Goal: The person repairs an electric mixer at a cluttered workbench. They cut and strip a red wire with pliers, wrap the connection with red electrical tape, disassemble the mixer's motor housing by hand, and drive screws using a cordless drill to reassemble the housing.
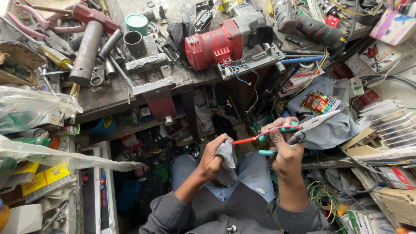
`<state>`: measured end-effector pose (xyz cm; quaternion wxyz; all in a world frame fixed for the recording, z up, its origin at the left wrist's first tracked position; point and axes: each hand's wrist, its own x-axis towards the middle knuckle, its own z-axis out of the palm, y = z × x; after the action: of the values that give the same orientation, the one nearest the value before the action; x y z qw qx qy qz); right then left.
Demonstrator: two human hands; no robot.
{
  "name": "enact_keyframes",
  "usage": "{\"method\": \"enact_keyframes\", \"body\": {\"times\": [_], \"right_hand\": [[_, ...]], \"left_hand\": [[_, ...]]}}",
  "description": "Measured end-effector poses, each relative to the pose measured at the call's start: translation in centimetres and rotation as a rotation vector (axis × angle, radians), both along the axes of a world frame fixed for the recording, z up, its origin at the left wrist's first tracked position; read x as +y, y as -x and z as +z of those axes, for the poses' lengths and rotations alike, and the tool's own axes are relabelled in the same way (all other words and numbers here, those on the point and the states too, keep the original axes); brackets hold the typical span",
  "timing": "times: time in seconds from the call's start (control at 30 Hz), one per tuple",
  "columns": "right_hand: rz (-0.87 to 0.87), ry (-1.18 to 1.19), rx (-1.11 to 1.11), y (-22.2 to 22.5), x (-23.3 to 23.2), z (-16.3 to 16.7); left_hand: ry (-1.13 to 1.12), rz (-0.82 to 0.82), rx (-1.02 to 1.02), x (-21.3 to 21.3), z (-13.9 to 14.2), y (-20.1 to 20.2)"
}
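1. The view looks down from the person's head at two hands raised over their lap, in front of a crowded workshop surface point(112, 97).
2. The left hand point(215, 157) is curled tight around a crumpled grey cloth point(227, 162), which hangs down from the fist toward blue-jeaned knees.
3. The right hand point(284, 145) is closed around long-nose pliers point(299, 128) with teal handles; their metal tip points up and to the right.
4. The same right hand also pinches a thin red wire point(249, 138), which runs left from the fingers until its end meets the cloth in the left hand.
5. Both hands sit near each other, joined only by the wire.
6. On the surface above lies a red motor housing point(214, 45), with thin blue wires trailing off its edge.
7. To the left are a rusty pipe point(86, 52) and scattered hand tools.
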<state>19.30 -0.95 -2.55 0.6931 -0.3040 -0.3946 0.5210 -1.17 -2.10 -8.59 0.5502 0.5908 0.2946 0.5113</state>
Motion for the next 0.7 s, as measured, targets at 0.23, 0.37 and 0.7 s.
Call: {"method": "enact_keyframes", "body": {"times": [0.23,0.37,0.7], "right_hand": [[-0.086,-0.051,0.030,-2.5,0.7,0.8],[-0.295,-0.157,0.062,-7.8,1.2,2.5],[-0.467,-0.229,0.072,-14.8,1.2,3.6]], "left_hand": [[0.041,-0.109,0.083,-0.7,-1.1,1.8],[-0.066,-0.103,0.260,-1.6,-1.0,4.7],[0.087,0.083,0.508,-1.7,-10.3,12.1]]}}
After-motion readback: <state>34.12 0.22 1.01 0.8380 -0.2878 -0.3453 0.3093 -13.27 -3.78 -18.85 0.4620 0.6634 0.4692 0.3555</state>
